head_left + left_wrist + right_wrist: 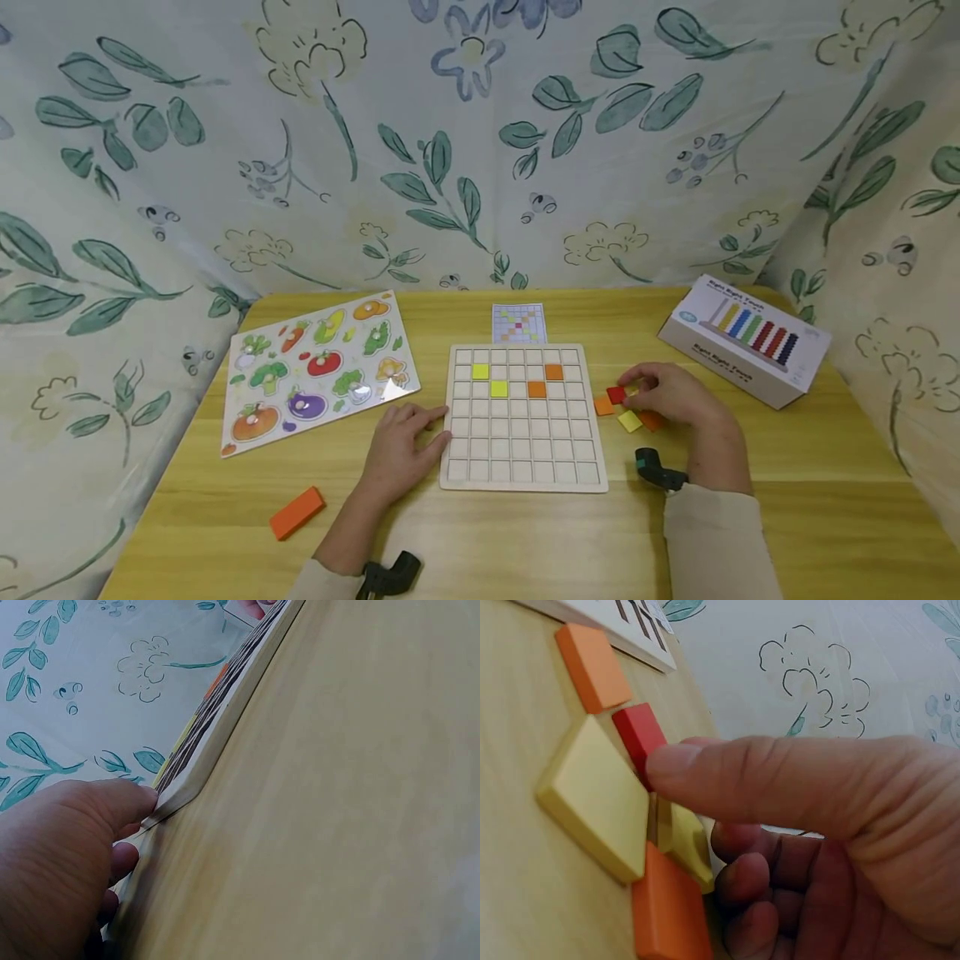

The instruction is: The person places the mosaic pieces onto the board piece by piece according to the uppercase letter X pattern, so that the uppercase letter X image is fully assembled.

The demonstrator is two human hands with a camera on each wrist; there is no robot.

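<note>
A wooden grid board (522, 487) lies mid-table, bearing two yellow tiles and two orange tiles in its upper cells. My left hand (399, 447) rests at its left edge, index finger and thumb stretched against the rim; in the left wrist view the thumb touches the board's corner. To the right of the board, my right hand (675, 395) pinches a red square tile (638, 735) between thumb and index finger, the index fingertip mostly hidden. Around it lie loose tiles: an orange tile (603, 406), a yellow tile (630, 421), another orange one and another yellow one partly covered by the hand.
Behind the board lies a pattern card (517, 323). A vegetable puzzle board (322, 371) is at the left, with an orange block (297, 513) in front. A white toy box (746, 340) stands back right. Patterned cloth (480, 167) hangs behind the table.
</note>
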